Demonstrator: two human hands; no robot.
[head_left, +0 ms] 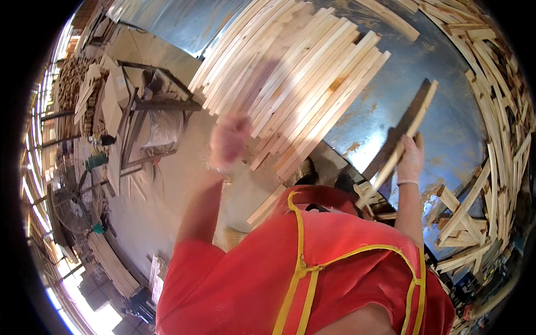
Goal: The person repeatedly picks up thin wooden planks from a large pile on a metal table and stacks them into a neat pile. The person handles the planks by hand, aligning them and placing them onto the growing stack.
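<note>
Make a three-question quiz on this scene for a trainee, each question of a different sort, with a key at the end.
1. Which of the person's own hands grips a wooden strip over the shiny table?
A) Left
B) Right

2. True or false: the round fan stands on the right side of the picture.

3. Fill in the colour: the red garment is edged in ____.

Key:
1. B, the right hand.
2. False; the round fan is on the left side.
3. Yellow.
</note>
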